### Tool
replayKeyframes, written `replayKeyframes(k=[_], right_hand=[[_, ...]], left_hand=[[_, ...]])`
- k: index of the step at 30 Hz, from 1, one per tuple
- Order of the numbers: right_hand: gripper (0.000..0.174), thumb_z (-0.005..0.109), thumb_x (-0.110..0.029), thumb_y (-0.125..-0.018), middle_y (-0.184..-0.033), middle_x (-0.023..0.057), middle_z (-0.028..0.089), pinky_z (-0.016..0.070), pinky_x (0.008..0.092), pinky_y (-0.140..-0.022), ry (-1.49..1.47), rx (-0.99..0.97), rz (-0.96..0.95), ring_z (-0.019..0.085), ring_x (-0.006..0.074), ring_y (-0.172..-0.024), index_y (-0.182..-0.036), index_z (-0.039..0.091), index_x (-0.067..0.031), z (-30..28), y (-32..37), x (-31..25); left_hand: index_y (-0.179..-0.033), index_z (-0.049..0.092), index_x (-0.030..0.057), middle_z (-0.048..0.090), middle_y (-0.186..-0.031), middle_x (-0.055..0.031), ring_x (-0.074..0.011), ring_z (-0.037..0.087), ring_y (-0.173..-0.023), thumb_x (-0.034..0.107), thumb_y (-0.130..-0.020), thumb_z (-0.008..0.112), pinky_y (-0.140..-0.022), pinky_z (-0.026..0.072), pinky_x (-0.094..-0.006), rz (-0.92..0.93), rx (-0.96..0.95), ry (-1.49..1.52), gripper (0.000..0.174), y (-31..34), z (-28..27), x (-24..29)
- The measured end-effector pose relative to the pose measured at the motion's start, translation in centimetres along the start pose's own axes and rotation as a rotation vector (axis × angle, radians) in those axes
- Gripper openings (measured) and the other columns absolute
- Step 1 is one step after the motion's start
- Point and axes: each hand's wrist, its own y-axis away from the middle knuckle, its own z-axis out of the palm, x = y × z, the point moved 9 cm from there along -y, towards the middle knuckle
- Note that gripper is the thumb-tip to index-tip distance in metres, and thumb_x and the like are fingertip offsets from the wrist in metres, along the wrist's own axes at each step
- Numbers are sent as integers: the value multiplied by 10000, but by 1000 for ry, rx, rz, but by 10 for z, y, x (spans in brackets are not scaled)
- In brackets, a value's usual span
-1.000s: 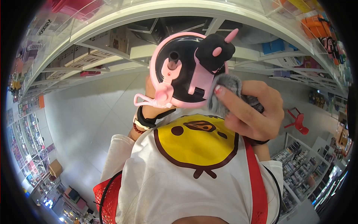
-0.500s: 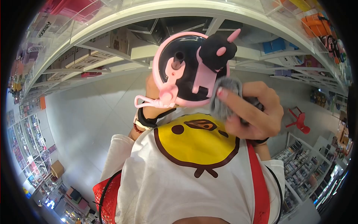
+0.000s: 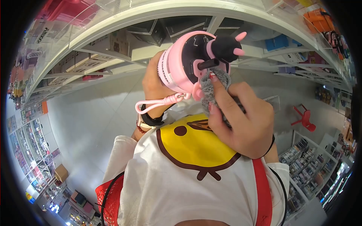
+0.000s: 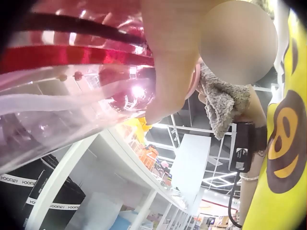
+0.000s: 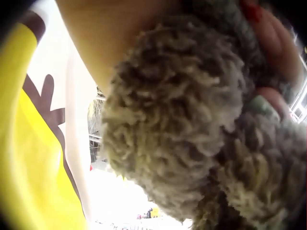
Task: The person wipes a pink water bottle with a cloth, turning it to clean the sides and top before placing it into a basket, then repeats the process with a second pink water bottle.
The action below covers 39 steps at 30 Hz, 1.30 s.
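My left hand [image 3: 152, 81] grips the side of a water bottle [image 3: 175, 69] with a pink rim and a glossy black lid, held tilted to the right. In the left wrist view its clear pinkish body [image 4: 72, 91] fills the upper left. From the lid stick out a black straw spout [image 3: 208, 64] and a black knob [image 3: 226, 49] with pink horns. A pink cord loop [image 3: 156, 103] hangs at the rim. Between the fingers and thumb of my right hand [image 3: 247, 120] is a fluffy grey cloth [image 3: 215, 86], bunched right at the spout's base. The cloth [image 5: 172, 115] fills most of the right wrist view.
White shelving [image 3: 147, 56] with black boxes [image 3: 147, 32] curves across in front. A red stool [image 3: 302, 118] stands on the grey floor at the right. Display racks [image 3: 309, 162] line both sides. A black device [image 4: 242, 146] is strapped at my right wrist.
The bottle has turned and tilted so that its side shows and the spout points right. My right hand has moved left with the cloth, from the rim to the spout.
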Motion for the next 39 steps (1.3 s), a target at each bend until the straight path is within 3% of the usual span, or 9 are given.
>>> replayKeyframes(k=[6, 11, 15, 21, 26, 30, 33, 36, 39], right_hand=[[346, 666, -24, -666, -734, 76, 508, 441, 281, -448, -340, 28, -76, 536, 176, -524, -1003, 622, 43, -13, -5, 8], [272, 649, -13, -699, -734, 79, 519, 446, 296, -453, -336, 290, -3, 536, 200, -504, -967, 627, 29, -24, -2, 17], [166, 588, 5, -762, -767, 144, 547, 437, 291, -536, -300, 143, 187, 541, 248, -590, -904, 594, 89, 0, -6, 16], [312, 545, 23, -757, -791, 177, 551, 455, 317, -541, -287, -58, 187, 569, 305, -606, -1062, 539, 88, 13, -5, 10], [518, 573, -38, -703, -708, 92, 520, 422, 327, -441, -363, 6, 49, 515, 250, -485, -1212, 502, 28, 21, -5, 8], [506, 580, -39, -683, -682, 95, 520, 413, 323, -436, -331, 16, 13, 513, 248, -484, -1180, 522, 36, 19, -3, 7], [362, 563, -3, -679, -777, 169, 580, 451, 329, -531, -304, -104, 53, 560, 309, -566, -1036, 556, 56, 16, 2, 7], [398, 606, -59, -657, -658, 102, 535, 435, 317, -463, -356, -118, -60, 531, 251, -494, -1044, 591, 32, 3, 8, 6], [362, 608, -66, -633, -707, 123, 582, 444, 300, -487, -603, -77, -123, 554, 256, -512, -983, 620, 28, -18, 14, 18]], left_hand=[[-1176, 493, -13, 596, -1090, -150, -234, 616, -949, 272, -532, 869, -831, 490, -319, 4, 16, -23, 799, -1, 1, 0], [-1187, 486, -4, 576, -1114, -146, -237, 596, -971, 271, -564, 835, -846, 480, -324, 4, 37, -28, 765, -1, 1, 1], [-1196, 480, 2, 561, -1133, -143, -239, 581, -989, 270, -590, 807, -858, 473, -327, 1, 53, -26, 738, -1, -1, 1], [-1209, 472, 12, 538, -1161, -138, -243, 557, -1016, 269, -629, 765, -877, 461, -333, 0, 79, -9, 699, 0, -1, 0], [-1220, 464, 20, 519, -1184, -135, -246, 538, -1039, 268, -662, 731, -892, 452, -338, -3, 103, 5, 666, 0, -5, -2], [-1228, 459, 27, 503, -1203, -132, -248, 522, -1057, 268, -688, 703, -905, 444, -341, 1, 108, 12, 640, 0, -7, -2], [-1235, 454, 32, 492, -1217, -129, -250, 510, -1070, 267, -708, 682, -914, 439, -344, 1, 110, 22, 621, -1, -7, -2], [-1241, 450, 37, 480, -1231, -127, -251, 498, -1084, 267, -727, 661, -923, 433, -347, -1, 116, 29, 602, -1, -9, -2], [-1248, 446, 42, 469, -1245, -125, -253, 487, -1097, 266, -747, 641, -933, 427, -350, 0, 114, 38, 583, 0, -9, -3]])
